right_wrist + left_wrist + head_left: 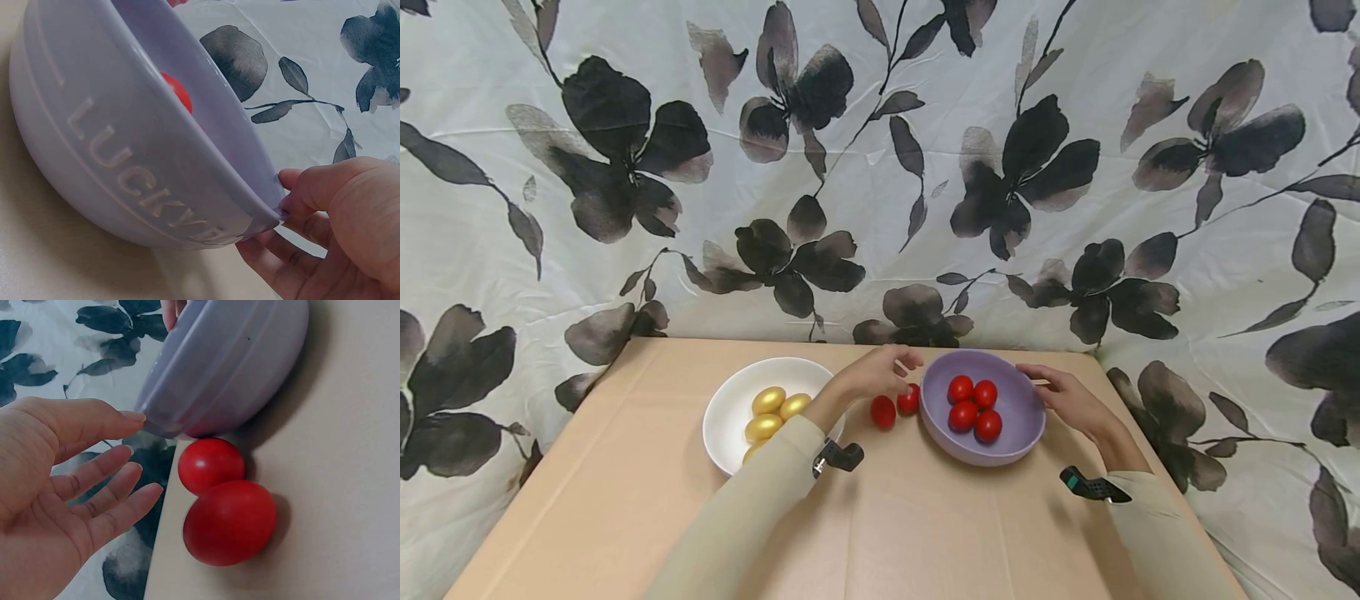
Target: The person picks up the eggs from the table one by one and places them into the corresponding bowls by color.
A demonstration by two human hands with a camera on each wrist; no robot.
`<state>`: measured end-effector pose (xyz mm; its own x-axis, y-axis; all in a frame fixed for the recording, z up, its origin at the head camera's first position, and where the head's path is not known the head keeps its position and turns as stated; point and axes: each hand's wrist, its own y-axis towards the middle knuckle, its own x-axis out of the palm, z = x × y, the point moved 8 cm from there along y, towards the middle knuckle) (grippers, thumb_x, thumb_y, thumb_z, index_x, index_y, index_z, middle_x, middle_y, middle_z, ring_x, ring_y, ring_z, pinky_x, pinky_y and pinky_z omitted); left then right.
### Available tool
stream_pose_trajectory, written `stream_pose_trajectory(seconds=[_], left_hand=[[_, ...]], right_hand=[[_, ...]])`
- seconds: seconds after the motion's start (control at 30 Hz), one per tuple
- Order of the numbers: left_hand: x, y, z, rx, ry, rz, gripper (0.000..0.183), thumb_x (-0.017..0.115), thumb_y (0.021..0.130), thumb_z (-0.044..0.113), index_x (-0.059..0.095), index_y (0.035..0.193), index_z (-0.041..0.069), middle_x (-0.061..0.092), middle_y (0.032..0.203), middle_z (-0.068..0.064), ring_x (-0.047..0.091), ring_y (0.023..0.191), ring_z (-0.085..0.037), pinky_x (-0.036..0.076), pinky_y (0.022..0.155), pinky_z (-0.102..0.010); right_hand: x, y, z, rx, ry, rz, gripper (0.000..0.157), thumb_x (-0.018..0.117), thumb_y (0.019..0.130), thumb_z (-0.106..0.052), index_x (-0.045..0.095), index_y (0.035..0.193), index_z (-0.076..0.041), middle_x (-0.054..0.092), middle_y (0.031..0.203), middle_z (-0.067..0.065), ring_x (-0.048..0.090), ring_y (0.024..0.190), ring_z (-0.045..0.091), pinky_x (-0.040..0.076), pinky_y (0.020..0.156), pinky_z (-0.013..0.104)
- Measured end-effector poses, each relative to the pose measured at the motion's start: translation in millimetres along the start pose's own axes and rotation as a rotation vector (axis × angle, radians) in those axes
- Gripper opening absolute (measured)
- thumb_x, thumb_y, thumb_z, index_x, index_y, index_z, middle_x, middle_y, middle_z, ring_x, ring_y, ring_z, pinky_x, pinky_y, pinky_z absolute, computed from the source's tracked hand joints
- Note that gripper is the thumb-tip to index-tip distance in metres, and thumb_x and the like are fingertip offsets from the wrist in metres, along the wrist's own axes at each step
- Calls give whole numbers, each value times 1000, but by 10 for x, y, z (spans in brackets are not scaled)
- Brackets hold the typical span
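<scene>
A purple bowl [973, 452] holds several red eggs [987, 426]. My right hand [1071, 403] grips its right rim, thumb over the edge and fingers underneath, as the right wrist view shows. Raised lettering runs along the bowl's outer wall [134, 169]. To the bowl's left, my left hand [877, 372] reaches over the table with its fingers loosely extended and nothing in them. Its thumb tip overlaps the bowl's rim in the left wrist view. Two more red eggs lie on the table close beside the bowl, one larger-looking egg [229, 522] in front and another egg [211, 465] behind it.
A white bowl [721, 421] with several golden eggs [768, 400] stands at the left, partly hidden by my left forearm. The tan table [917, 533] ends at the back against a hanging floral cloth [910, 167].
</scene>
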<state>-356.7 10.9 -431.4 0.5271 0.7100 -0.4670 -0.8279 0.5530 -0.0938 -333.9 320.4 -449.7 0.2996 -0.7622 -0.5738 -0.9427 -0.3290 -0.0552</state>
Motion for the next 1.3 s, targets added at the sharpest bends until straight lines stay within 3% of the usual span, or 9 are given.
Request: stream_pose_trajectory(seconds=[0.17, 0.43, 0.63, 0.9, 1.07, 1.3], left_hand=[[-5, 40, -97, -18, 21, 8, 42, 71, 85, -4, 64, 125, 6, 61, 130, -22, 58, 124, -40, 57, 94, -38], [16, 97, -141, -14, 58, 4, 46, 72, 84, -4, 62, 129, -1, 62, 128, -22, 60, 120, -36, 59, 90, -36], [70, 146, -143, -8, 155, -21, 46, 73, 84, -3, 62, 129, 0, 63, 126, -21, 62, 117, -33, 54, 100, -40], [140, 176, -193, -57, 219, -60, 46, 73, 85, 0, 62, 129, -1, 64, 126, -21, 61, 116, -32, 49, 106, -43], [171, 189, -226, -95, 246, -61, 45, 75, 84, 3, 63, 127, 0, 66, 120, -19, 63, 104, -28, 53, 100, -40], [213, 228, -191, -80, 321, -62, 43, 77, 82, 4, 65, 123, 0, 68, 109, -14, 63, 94, -22, 55, 90, -32]], right_hand=[[4, 12, -8, -5, -14, -1, 46, 47, 105, -6, 45, 151, -2, 44, 153, 25, 53, 130, 49, 51, 103, 55], [2, 21, -4, -5, -14, 0, 46, 47, 106, -6, 45, 151, -2, 44, 153, 25, 51, 131, 50, 50, 103, 55], [2, 18, 7, 5, -1, -4, 46, 47, 105, -6, 44, 151, -2, 43, 154, 25, 52, 131, 49, 51, 103, 53], [-2, 14, 6, 2, 8, -10, 46, 47, 105, -5, 44, 151, -2, 43, 154, 25, 52, 131, 49, 53, 102, 51], [-1, 14, 5, -9, -1, -9, 46, 46, 105, -4, 44, 151, 0, 43, 153, 26, 53, 129, 50, 54, 100, 50], [-1, 17, 2, -9, 1, -3, 46, 46, 105, -3, 45, 150, 0, 44, 153, 26, 54, 128, 50, 55, 99, 49]])
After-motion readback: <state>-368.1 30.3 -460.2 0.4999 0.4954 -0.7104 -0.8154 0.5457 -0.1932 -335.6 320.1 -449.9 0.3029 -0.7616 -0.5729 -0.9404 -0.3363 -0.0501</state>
